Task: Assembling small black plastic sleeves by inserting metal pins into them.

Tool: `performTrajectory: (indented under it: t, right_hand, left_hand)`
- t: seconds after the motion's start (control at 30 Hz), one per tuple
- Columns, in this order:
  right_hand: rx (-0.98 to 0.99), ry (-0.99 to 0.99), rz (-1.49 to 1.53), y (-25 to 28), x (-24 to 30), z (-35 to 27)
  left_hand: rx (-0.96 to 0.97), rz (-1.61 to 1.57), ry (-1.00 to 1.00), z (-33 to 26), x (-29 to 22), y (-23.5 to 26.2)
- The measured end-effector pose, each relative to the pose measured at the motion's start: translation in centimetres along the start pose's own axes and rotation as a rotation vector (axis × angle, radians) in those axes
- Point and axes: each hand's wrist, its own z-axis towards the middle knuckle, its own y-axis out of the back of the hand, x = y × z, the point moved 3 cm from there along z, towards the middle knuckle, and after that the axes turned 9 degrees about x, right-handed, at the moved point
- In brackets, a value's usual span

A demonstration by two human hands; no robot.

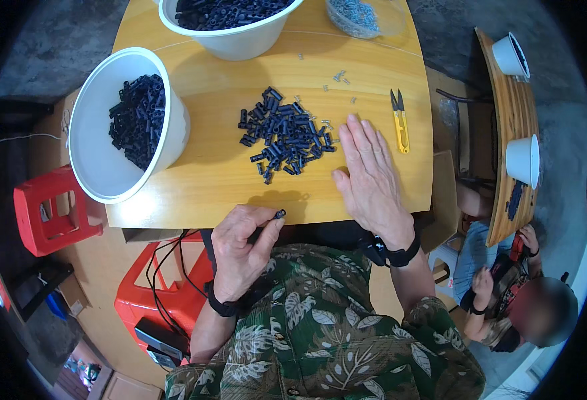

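Observation:
Between thumb and forefinger, my left hand [243, 243] pinches a small black tubular plastic part [279, 214] just over the table's near edge. One hollow end of the part shows; the fingers cover the rest. My right hand [375, 175] rests palm down on the table with its fingers stretched out, just right of a loose pile of black tubular parts [287, 133]. Small silvery metal pieces [339, 76] are scattered beyond its fingertips, and a few lie by the pile. Yellow-handled thread snips [401, 121] with dark blades lie to the right of that hand.
White tubs [173, 143] [237, 45] of black parts stand at left and far middle. A clear container [355, 17] of small bluish-silver pieces sits far right. Red stools [57, 210] are at left. Another person [507, 293] sits right, by a wooden table [510, 120] with white tubs.

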Motion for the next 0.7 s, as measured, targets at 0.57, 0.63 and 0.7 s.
performTrajectory:
  t: [0.57,0.63,0.7]
  right_hand:
    - [0.045,-0.041,0.007,-0.9,1.0,-3.5]
    - [0.038,-0.05,0.018,-0.9,1.0,-3.7]
    - [0.031,-0.059,0.028,-0.9,1.0,-3.8]
  left_hand:
    - [-0.028,0.041,-0.028,-0.4,0.1,-0.3]
    - [-0.035,0.027,-0.004,-0.4,-0.1,-0.3]
    - [-0.033,0.028,-0.004,-0.4,0.0,-0.3]
